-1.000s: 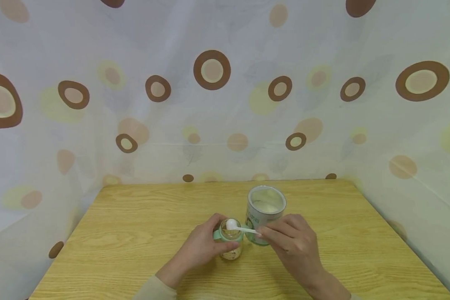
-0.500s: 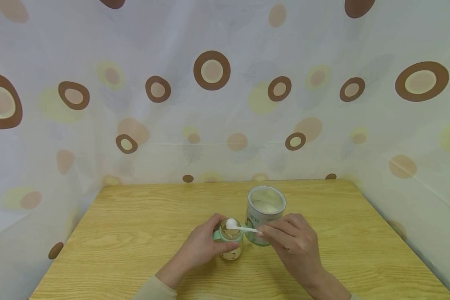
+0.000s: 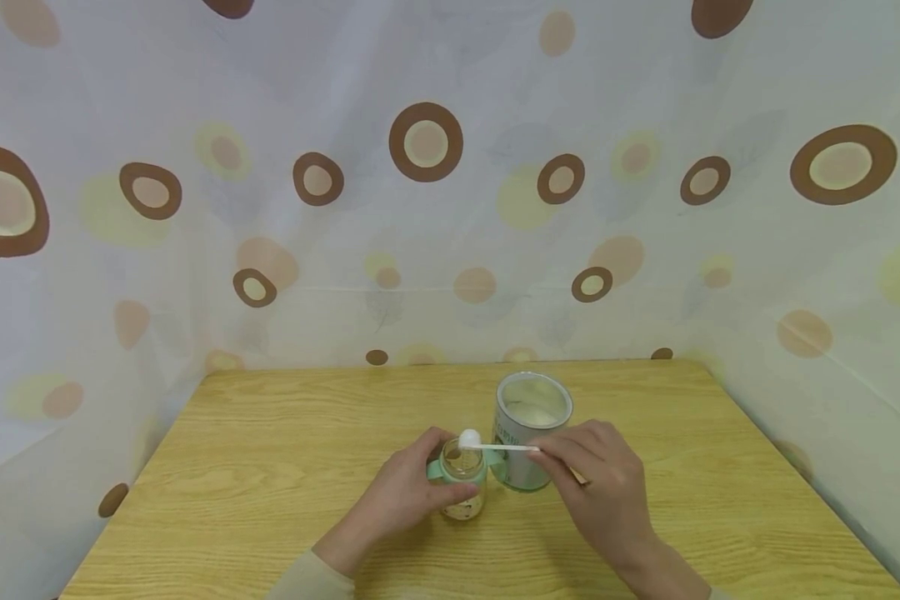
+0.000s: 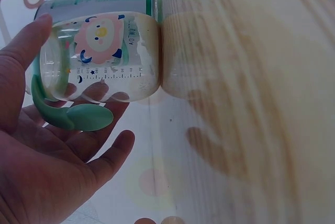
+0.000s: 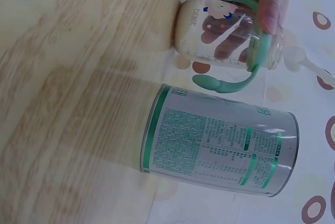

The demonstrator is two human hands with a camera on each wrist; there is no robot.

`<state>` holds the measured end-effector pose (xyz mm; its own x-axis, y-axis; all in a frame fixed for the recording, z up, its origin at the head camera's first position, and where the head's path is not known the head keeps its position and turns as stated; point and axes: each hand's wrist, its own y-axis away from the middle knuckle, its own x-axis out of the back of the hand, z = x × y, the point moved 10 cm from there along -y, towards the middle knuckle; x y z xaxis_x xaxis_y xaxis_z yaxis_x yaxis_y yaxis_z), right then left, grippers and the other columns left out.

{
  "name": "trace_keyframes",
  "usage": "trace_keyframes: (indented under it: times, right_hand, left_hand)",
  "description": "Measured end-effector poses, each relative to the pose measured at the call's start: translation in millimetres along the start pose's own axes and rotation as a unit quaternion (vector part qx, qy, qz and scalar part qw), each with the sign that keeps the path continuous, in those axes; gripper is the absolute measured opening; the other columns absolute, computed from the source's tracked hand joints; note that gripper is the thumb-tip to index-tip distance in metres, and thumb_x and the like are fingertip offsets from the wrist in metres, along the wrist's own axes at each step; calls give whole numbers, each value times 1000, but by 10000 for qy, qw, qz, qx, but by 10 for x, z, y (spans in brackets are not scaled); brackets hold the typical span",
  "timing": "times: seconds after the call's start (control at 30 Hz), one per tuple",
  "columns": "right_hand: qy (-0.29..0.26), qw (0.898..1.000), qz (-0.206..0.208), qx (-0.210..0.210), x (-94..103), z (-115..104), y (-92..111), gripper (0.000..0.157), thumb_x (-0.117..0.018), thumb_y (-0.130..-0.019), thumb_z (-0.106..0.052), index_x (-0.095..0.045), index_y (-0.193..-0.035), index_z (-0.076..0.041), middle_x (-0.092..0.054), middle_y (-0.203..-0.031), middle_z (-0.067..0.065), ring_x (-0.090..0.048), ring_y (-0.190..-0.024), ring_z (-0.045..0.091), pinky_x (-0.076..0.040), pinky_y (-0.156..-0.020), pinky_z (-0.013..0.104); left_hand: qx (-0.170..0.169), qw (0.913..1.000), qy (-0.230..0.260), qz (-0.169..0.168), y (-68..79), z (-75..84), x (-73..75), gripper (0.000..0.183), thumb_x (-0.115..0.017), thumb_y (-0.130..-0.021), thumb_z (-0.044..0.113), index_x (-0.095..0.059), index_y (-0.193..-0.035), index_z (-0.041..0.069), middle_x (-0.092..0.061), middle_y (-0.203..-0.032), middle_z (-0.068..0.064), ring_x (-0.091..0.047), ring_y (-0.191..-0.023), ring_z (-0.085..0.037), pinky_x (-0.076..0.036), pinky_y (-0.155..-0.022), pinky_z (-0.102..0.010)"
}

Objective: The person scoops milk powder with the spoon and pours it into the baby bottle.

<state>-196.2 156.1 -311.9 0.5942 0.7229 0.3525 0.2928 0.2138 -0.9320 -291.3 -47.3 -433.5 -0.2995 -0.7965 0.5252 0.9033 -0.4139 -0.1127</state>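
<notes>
A clear baby bottle [image 3: 461,507] with green side handles stands upright on the table, pale powder or liquid in its lower part. My left hand [image 3: 408,483] grips it near the neck, thumb on the near side. A printed pink animal and a measuring scale show on its wall in the left wrist view. My right hand [image 3: 607,487] pinches the end of a long-handled white scoop [image 3: 470,439]. The scoop's bowl is right above the bottle's open mouth, its handle nearly level. Just behind and right of the bottle stands an open milk powder can [image 3: 512,427], whitish powder inside.
The wood-grain table [image 3: 300,433] meets a pale curtain [image 3: 480,242] with brown and beige spots at the back and both sides. Green printed text covers the side of the can in the right wrist view.
My right hand has shifted slightly up and to the right, raising the scoop a little from the bottle's mouth. The left hand, bottle and can stay in place.
</notes>
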Motion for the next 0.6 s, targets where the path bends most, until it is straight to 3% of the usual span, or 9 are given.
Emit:
trace_keyframes:
  times: [0.27, 0.43, 0.53, 0.6]
  right_hand:
    - [-247, 9964, -140, -801, 96, 163, -22, 33, -72, -108, -45, -85, -95, -17, -72, -83, -12, -58, -76, 12, -44, -72, 19]
    - [-322, 9884, -329, -1448, 164, 255, -54, 4, -89, -96, -14, -85, -98, -16, -70, -87, -10, -58, -81, 10, -45, -74, 15]
    - [-294, 9801, -395, -1922, 212, 319, -81, 21, -91, -88, 2, -85, -97, -16, -69, -87, -10, -57, -81, 8, -45, -72, 15]
    - [-293, 9712, -464, -2318, 242, 379, -88, 19, -90, -90, 0, -85, -97, -17, -68, -87, -10, -57, -81, 7, -44, -72, 16]
  left_hand:
    - [-17, 10000, -62, 35, -13, 4, 3, 60, -94, -91, 43, -64, -133, 14, -74, -122, -2, -69, -114, -23, -56, -99, -56]
    - [-13, 10000, -33, 1, -9, 5, -5, 60, -93, -91, 43, -64, -134, 13, -74, -122, -1, -69, -113, -23, -56, -99, -56]
    - [-9, 10000, -25, -15, -5, 6, -13, 61, -93, -92, 42, -64, -135, 13, -74, -123, -1, -70, -114, -23, -57, -99, -56]
    - [-4, 10000, -13, -18, -3, 8, -16, 61, -94, -92, 42, -64, -136, 12, -74, -124, -2, -70, -114, -23, -57, -99, -56]
